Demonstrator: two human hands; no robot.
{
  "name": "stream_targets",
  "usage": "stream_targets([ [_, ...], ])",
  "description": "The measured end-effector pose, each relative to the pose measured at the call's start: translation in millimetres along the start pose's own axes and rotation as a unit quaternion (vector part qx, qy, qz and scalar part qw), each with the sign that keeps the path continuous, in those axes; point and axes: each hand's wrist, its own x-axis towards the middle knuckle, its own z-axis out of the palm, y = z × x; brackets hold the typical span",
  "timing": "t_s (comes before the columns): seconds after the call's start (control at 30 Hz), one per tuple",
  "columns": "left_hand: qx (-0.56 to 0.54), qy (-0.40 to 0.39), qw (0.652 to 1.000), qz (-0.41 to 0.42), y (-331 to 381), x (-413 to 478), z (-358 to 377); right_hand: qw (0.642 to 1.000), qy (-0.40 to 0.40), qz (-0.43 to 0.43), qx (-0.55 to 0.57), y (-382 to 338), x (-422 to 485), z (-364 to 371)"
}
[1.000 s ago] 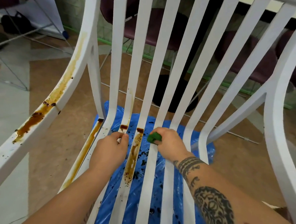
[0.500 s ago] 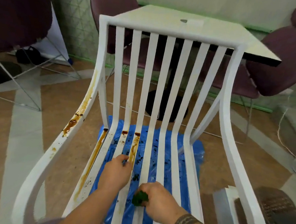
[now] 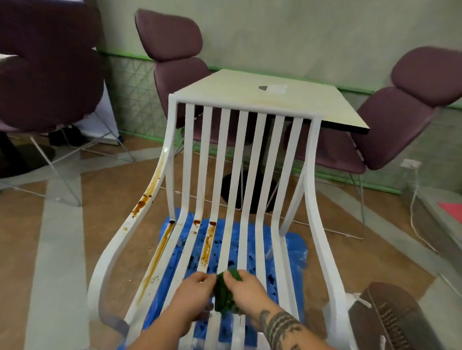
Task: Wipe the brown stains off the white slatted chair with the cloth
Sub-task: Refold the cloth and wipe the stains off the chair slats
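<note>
Green cloth is held bunched just above the front seat slats of the white chair, gripped in the right hand. Left hand is curled w/ fingertips against the cloth's left edge; whether it's actually pinched can't be told. Brown stains are seen on slats further back, along the left seat rail & on the left armrest. A blue sheet is spread on the floor under the chair. A table is set close behind the chair back.

Head view, looking forward-down, close above chair seat
</note>
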Motion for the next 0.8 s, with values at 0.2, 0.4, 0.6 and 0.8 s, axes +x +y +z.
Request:
stream_targets([
  [0.2,-0.133,-0.04,0.99,0.02,28,-40,-3,0.99,-0.027,0.035,0.136,-37,-43,-23],
  [0.4,-0.281,-0.06,0.957,0.039,34,-54,-16,0.978,0.0,0.006,0.209,-59,-70,-61],
  [0.6,-0.288,-0.095,0.95,0.072,45,-71,-20,0.954,-0.061,-0.013,0.294,-69,-91,-73],
  [0.8,-0.13,0.168,0.969,0.127,48,-83,-9,0.96,-0.021,-0.078,0.27,-79,-97,-57],
])
